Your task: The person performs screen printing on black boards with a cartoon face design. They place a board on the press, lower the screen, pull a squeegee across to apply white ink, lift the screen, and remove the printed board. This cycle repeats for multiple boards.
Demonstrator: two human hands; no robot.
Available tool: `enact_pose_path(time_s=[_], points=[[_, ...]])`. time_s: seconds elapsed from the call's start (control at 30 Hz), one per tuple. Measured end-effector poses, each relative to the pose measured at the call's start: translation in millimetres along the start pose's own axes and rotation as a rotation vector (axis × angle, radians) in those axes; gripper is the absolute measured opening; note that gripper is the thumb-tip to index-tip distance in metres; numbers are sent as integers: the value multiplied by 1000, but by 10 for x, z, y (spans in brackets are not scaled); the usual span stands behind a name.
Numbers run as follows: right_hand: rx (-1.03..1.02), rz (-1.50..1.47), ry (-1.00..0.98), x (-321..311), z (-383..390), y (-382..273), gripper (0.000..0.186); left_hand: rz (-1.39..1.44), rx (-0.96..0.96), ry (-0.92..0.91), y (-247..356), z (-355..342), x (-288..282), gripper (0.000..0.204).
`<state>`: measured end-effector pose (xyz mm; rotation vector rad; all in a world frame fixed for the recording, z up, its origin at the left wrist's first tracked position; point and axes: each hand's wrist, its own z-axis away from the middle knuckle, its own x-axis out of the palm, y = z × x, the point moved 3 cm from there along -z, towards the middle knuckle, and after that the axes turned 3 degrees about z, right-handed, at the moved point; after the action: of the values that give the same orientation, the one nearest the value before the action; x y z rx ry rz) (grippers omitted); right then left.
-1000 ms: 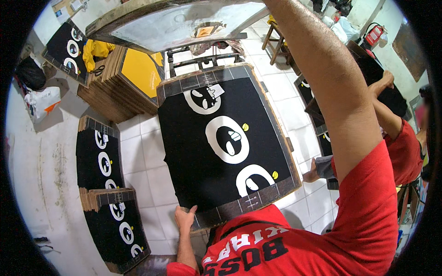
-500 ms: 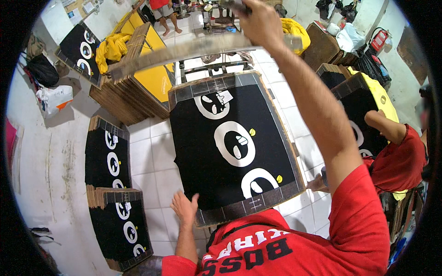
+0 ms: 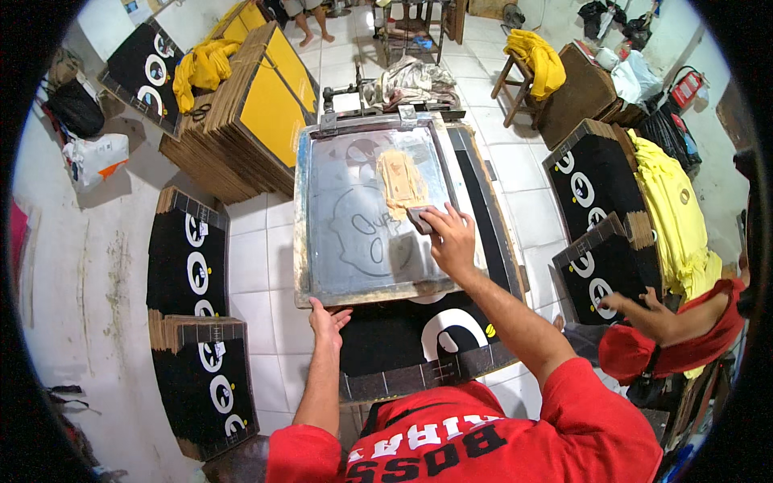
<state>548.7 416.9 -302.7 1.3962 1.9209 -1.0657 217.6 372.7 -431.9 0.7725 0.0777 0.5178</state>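
A silkscreen frame [image 3: 301, 241] with grey mesh lies over a board of black fabric [image 3: 378, 334] printed with white rings. My right hand [image 3: 453, 244] grips a small dark squeegee [image 3: 419, 220] on the mesh, at the lower end of a tan ink patch [image 3: 400, 181]. Faint outlines of a design show in the mesh. At the frame's near left corner is my left hand [image 3: 326, 324], its thumb by the edge and its fingers stretched out; whether it bears the frame's weight I cannot tell.
Printed boards lean at the left [image 3: 189, 274] and right [image 3: 592, 181]. A stack of boards [image 3: 233, 121] stands far left beside yellow cloth [image 3: 201, 80]. Rags [image 3: 415, 80] lie behind the screen. A co-worker's arm [image 3: 668, 322] reaches toward the right-hand boards; a stool [image 3: 515, 88] stands far right.
The raised frame has come down over the fabric board. My right hand has left its far edge and now holds the squeegee on the mesh. My left hand has moved slightly up to the corner.
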Motion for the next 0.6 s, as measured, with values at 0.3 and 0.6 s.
enact_pose_path(time_s=[0.3,0.6], points=[[-75,-51,-339,1240,-729,535,32,-1227,1006,98,-6,318,90,62],[-137,144,-452,1293,-1011,550,27,-1416,1267,-32,-390,177,386,70]])
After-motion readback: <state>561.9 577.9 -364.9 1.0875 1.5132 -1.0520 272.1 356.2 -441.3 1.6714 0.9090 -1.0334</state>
